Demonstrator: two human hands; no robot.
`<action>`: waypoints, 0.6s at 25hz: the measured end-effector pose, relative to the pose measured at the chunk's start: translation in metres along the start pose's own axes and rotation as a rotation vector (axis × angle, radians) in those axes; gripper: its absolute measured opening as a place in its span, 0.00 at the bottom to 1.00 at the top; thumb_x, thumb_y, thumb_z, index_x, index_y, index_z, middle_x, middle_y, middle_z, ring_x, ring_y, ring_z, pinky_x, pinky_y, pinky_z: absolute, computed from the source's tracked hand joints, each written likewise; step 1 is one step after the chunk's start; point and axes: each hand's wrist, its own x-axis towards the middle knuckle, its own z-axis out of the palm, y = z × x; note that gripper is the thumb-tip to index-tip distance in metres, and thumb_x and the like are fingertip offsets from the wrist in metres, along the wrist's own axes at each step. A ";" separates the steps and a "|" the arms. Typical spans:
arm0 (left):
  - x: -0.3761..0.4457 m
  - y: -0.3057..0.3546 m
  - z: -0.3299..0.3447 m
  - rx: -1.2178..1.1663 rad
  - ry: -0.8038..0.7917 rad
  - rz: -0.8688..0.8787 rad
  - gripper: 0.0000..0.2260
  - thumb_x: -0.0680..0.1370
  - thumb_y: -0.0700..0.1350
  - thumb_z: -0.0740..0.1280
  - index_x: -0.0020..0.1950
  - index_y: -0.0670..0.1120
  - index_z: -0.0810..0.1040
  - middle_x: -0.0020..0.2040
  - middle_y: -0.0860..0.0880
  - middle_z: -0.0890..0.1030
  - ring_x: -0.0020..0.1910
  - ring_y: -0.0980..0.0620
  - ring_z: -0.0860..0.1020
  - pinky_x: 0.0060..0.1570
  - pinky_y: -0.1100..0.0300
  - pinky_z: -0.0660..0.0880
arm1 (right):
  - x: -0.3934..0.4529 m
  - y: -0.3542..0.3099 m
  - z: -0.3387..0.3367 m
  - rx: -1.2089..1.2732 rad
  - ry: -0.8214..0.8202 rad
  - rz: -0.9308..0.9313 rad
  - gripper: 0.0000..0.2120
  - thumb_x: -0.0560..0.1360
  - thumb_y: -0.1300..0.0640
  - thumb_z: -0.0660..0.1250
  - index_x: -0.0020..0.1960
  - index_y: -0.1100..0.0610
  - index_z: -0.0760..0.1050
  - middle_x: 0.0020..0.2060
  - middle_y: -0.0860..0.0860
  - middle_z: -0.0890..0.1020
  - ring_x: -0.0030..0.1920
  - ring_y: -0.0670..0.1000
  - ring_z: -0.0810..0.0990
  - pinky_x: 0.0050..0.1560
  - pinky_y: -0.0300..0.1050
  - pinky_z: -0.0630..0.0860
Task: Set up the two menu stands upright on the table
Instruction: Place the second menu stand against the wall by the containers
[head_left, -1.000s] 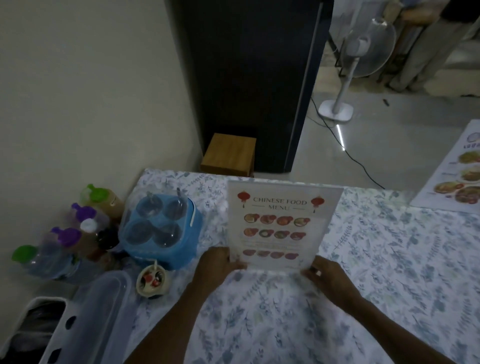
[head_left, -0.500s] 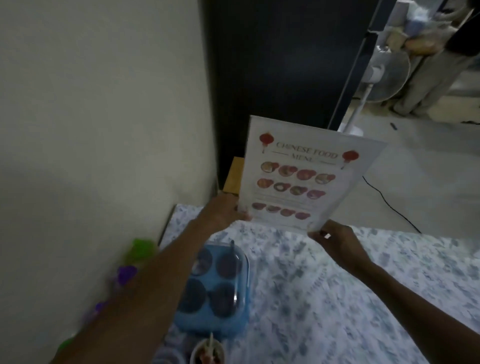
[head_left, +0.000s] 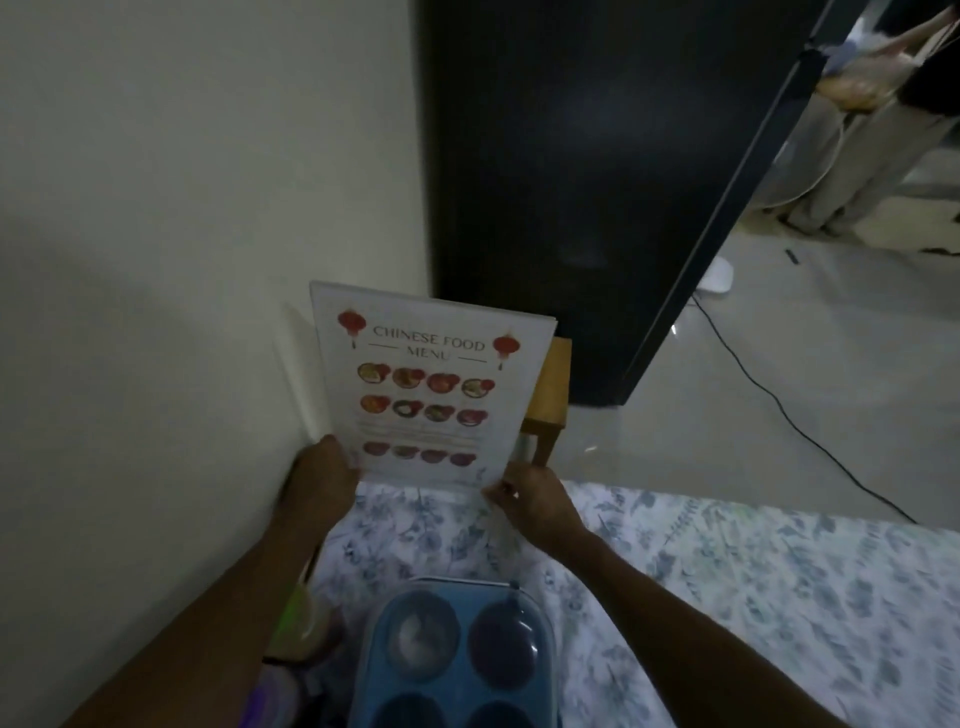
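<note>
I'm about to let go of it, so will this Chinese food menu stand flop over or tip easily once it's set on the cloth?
The Chinese food menu stand stays flat though the left hand and right hand hold only its bottom corners, so it is probably rigid. It is tall and thin, so it may tip on the soft floral tablecloth.

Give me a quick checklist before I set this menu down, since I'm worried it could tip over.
1. Both hands on the menu stand: ok, left hand and right hand grip its lower corners.
2. Print facing me, right way up: ok.
3. Base resting on the table: cannot tell.
4. Blue container kept apart: ok.
5. Far table edge close: not ok, risky.
6. Second menu stand: cannot tell, not in view.
</note>
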 end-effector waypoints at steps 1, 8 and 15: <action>0.004 0.000 0.002 0.058 0.001 -0.012 0.12 0.79 0.42 0.67 0.56 0.33 0.78 0.55 0.35 0.81 0.53 0.38 0.81 0.52 0.49 0.79 | 0.002 0.003 0.006 -0.010 -0.001 0.015 0.11 0.78 0.51 0.66 0.60 0.50 0.77 0.60 0.49 0.81 0.60 0.49 0.79 0.61 0.43 0.77; 0.012 0.010 0.003 0.402 -0.123 -0.036 0.12 0.81 0.36 0.58 0.61 0.33 0.76 0.61 0.37 0.79 0.62 0.40 0.78 0.59 0.55 0.73 | 0.011 0.018 0.028 -0.058 -0.020 0.074 0.11 0.78 0.51 0.66 0.58 0.55 0.77 0.58 0.54 0.82 0.57 0.53 0.80 0.59 0.45 0.77; 0.000 0.012 -0.008 0.447 -0.173 -0.042 0.12 0.80 0.38 0.60 0.58 0.34 0.77 0.59 0.37 0.80 0.59 0.41 0.80 0.56 0.55 0.76 | 0.014 0.020 0.028 -0.063 -0.012 0.043 0.12 0.77 0.52 0.68 0.57 0.57 0.77 0.57 0.55 0.82 0.57 0.54 0.80 0.59 0.47 0.78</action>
